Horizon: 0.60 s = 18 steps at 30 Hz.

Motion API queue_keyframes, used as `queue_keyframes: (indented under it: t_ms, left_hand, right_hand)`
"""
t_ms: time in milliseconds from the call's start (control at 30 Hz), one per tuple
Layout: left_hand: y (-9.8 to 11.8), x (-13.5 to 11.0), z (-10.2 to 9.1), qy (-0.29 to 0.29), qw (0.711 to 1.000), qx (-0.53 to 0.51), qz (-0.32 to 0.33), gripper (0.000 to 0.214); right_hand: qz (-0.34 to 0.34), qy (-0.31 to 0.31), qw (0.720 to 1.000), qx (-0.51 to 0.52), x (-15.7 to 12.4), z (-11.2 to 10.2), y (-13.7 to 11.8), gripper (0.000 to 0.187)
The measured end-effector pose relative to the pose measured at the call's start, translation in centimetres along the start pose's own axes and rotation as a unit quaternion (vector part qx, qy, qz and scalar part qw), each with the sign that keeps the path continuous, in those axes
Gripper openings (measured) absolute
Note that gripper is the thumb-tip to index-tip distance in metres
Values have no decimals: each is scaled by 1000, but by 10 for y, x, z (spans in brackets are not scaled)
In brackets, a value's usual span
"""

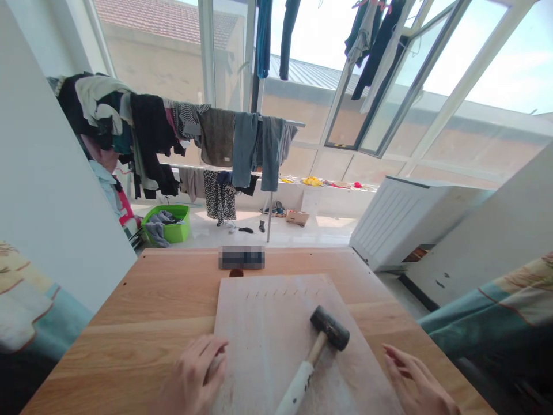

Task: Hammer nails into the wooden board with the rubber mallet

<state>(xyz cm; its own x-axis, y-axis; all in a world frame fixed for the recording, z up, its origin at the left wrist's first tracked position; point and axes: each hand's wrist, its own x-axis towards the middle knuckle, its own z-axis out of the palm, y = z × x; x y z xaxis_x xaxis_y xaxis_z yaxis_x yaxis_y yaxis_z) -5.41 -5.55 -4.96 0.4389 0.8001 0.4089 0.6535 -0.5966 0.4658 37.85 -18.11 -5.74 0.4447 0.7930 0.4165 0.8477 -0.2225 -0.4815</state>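
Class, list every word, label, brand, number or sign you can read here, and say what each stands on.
None can be read.
Mallet: dark marks on its white grip, too blurred to read.
Brown cloth on the rack: small pale patch, too small to read.
Dark object at the table's far edge: pixelated, unreadable.

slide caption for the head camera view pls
Left hand and right hand at either side of a pale board, where a black-headed mallet lies near a row of nails.
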Motion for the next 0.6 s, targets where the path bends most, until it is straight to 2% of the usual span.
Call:
queue_keyframes:
  t_ms: [67, 167, 267, 367, 467, 600]
  left_hand:
    - [-1, 29, -5, -46, 995, -59, -73, 20]
    - [-9, 84, -3, -91, 984, -134, -71, 37]
    - [-26, 123, 5, -180, 964, -170, -96, 52]
    - [-38, 135, 12, -222, 943, -219, -116, 44]
    - [-40, 132, 16, -205, 942, -244, -108, 22]
    - [-40, 130, 21, -183, 943, -256, -111, 14]
  right_hand:
    - [19, -38, 998, 39, 40, 16, -35, 37]
    - [-22, -136, 986, 89, 96, 49, -75, 42]
    - [-45, -191, 976, 94, 130, 78, -92, 34]
    - [-53, -218, 970, 96, 139, 93, -95, 21]
    - [-57, -206, 971, 103, 136, 97, -93, 20]
    - [-44, -179, 977, 108, 132, 94, -91, 29]
